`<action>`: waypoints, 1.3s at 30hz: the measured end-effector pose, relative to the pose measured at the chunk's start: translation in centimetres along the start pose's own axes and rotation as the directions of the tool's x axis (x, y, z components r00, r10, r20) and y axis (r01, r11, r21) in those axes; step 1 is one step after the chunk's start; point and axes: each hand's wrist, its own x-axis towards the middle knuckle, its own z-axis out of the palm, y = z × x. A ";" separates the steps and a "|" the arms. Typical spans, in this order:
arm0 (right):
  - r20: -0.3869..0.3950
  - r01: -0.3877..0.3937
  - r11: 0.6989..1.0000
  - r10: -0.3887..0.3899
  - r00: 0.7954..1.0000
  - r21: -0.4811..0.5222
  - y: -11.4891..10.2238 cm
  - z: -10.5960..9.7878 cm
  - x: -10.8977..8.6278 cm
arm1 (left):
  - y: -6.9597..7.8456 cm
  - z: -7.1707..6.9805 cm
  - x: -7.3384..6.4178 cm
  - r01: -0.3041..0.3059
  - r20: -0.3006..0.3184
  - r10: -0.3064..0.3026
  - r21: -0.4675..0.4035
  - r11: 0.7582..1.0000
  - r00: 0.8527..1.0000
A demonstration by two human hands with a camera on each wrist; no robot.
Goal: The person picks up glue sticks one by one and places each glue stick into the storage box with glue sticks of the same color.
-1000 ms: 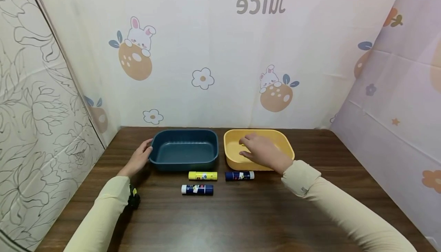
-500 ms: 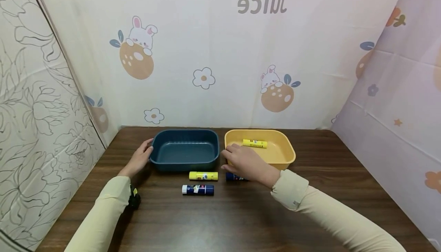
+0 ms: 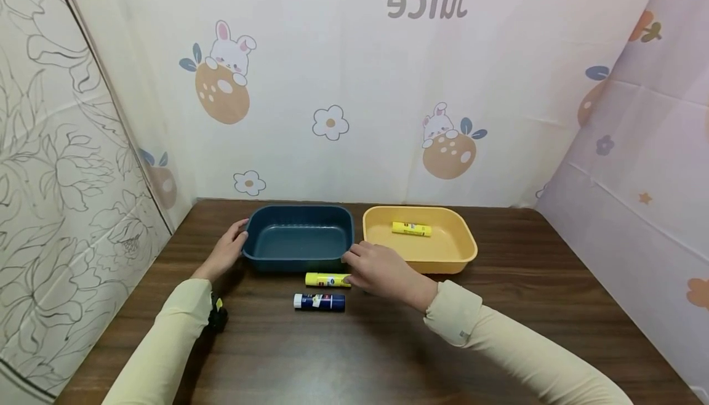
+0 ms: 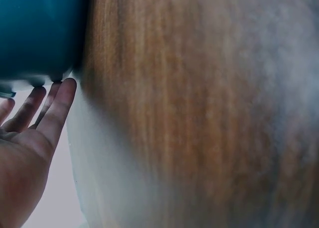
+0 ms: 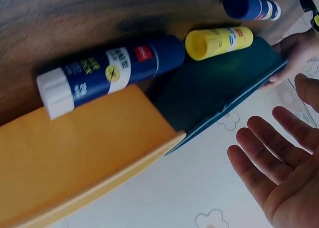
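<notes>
My left hand point(image 3: 223, 254) rests its extended fingertips against the left wall of a dark teal bin point(image 3: 301, 264). My right hand point(image 3: 384, 271) hovers before the gap between that bin and a yellow bin point(image 3: 448, 251). Its fingers are spread and bent a little, holding nothing in the right wrist view. The thumb overlaps the right end of a yellow glue stick point(image 3: 321, 279) on the table. A navy glue stick with a white end point(image 3: 319, 302) lies nearer. Another navy glue stick point(image 5: 124, 68), by the yellow bin, is hidden behind my right hand in the head view.
Inside the yellow bin lies a second yellow glue stick point(image 3: 412, 229). Both bins stand side by side along the back of the brown wooden table point(image 3: 310, 362). A printed curtain point(image 3: 332, 54) hangs right behind them.
My right hand has come out of the yellow bin and moved left and nearer, uncovering the yellow glue stick inside and covering a navy one. My left hand stays at the teal bin.
</notes>
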 end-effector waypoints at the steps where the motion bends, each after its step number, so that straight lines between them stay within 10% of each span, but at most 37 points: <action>1: 0.004 0.006 1.000 -0.006 1.000 -0.004 -0.1 0.1 0.1 | 0.0 0.0 0.0 -0.003 -0.002 0.003 0.000 1.000 1.000; 39: 0.205 -0.048 0.992 0.023 0.978 0.117 -4.1 6.1 1.5 | -0.2 0.0 0.1 -0.024 -0.023 0.024 0.011 1.000 0.999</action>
